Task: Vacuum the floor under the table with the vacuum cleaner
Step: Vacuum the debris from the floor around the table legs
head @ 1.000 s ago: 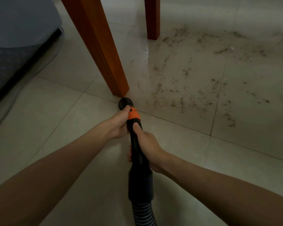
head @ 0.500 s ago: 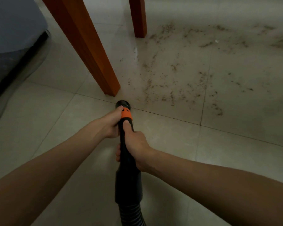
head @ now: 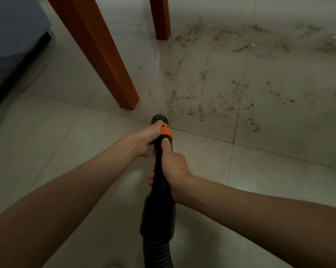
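A black vacuum hose (head: 158,211) with an orange collar (head: 166,132) points at the tiled floor, and its round nozzle end (head: 159,118) sits just short of the near wooden table leg (head: 103,59). My left hand (head: 147,139) grips the hose near the orange collar. My right hand (head: 173,171) grips the black tube just behind it, thumb lying along the top. Dark crumbs and dirt (head: 211,89) are scattered over the tiles beyond the nozzle, under the table.
A second wooden table leg (head: 160,18) stands farther back. A grey upholstered piece with a dark base (head: 14,41) fills the upper left. The ribbed hose (head: 157,254) trails toward me at the bottom. Pale tiles (head: 53,132) lie on the left.
The nozzle has drifted a little right, away from the base of the near leg, toward the edge of the dirt. Both hands keep the same grip.
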